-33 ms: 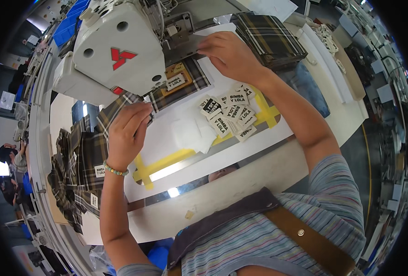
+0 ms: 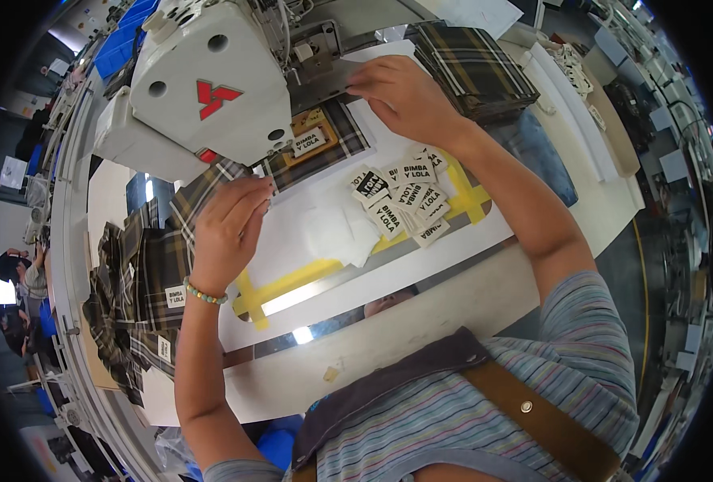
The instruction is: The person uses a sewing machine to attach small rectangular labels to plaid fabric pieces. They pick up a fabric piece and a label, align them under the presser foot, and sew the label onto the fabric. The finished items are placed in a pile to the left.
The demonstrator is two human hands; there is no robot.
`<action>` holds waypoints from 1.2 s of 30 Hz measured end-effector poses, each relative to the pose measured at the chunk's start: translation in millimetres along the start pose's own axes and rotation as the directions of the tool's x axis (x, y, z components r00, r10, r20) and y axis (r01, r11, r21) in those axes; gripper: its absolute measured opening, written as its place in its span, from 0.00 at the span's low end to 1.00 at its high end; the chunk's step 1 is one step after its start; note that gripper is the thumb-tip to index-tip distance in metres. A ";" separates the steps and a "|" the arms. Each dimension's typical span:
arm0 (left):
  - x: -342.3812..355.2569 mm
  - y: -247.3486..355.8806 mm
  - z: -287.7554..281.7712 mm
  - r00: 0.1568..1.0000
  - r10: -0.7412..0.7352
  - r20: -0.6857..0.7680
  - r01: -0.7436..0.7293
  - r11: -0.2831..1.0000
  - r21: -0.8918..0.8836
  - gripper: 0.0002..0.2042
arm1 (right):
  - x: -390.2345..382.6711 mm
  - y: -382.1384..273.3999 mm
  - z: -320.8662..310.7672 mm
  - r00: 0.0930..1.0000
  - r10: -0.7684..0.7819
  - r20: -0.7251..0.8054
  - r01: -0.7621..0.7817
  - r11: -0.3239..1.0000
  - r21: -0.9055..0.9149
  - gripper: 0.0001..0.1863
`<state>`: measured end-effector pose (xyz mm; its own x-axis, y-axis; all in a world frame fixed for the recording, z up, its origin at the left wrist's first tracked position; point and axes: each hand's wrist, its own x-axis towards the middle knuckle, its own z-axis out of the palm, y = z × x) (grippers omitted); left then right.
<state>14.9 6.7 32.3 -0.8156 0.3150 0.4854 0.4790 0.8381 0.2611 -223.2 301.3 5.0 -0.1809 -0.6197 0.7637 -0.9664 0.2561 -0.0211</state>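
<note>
My left hand [image 2: 232,229] has its thumb and fingers drawn together beside the edge of a plaid fabric piece [image 2: 204,195]; what lies between the fingertips is hidden. My right hand [image 2: 408,96] reaches to the metal plate [image 2: 320,92] of the sewing machine [image 2: 204,88], its fingertips touching the plate's near end and the thumb apart below. Between my hands, under the machine head, lies plaid fabric with a yellowish frame [image 2: 322,147] on it. A white printed label [image 2: 309,142] sits inside that frame.
Loose white labels [image 2: 408,197] lie in a pile on the white work surface with yellow tape [image 2: 304,277]. Plaid pieces with labels [image 2: 155,281] hang at the left. A stack of plaid fabric [image 2: 477,68] stands at the back right. A blue bin [image 2: 119,48] is behind the machine.
The fingertips of my left hand have shifted very slightly to the right. My right hand stays at the plate.
</note>
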 end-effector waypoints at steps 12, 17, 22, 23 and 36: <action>43.5 2.5 51.0 0.965 -0.103 0.243 0.077 0.990 0.114 0.26 | -10.8 38.9 -6.6 0.992 0.002 0.129 -0.015 0.995 0.099 0.11; 45.5 -3.7 56.3 0.960 -0.146 0.239 0.136 0.989 0.056 0.25 | -13.4 40.7 -6.9 0.989 0.013 0.151 -0.030 0.993 0.110 0.11; 47.3 -5.3 57.5 0.954 -0.176 0.244 0.178 0.984 0.014 0.23 | -13.7 40.9 -7.3 0.988 0.010 0.156 -0.027 0.994 0.106 0.11; 47.8 -5.5 57.6 0.953 -0.178 0.245 0.182 0.983 0.006 0.23 | -14.0 41.3 -7.3 0.987 0.012 0.160 -0.029 0.994 0.107 0.11; 47.1 -12.0 55.3 0.949 -0.163 0.269 0.164 0.986 0.017 0.22 | -14.7 41.9 -2.2 0.980 0.053 0.194 -0.077 0.990 0.118 0.12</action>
<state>-47.2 36.1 5.9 -0.9394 0.2826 0.1940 0.3332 0.8858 0.3232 -260.7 322.8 -5.7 -0.2637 -0.7374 0.6218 -0.9644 0.2134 -0.1560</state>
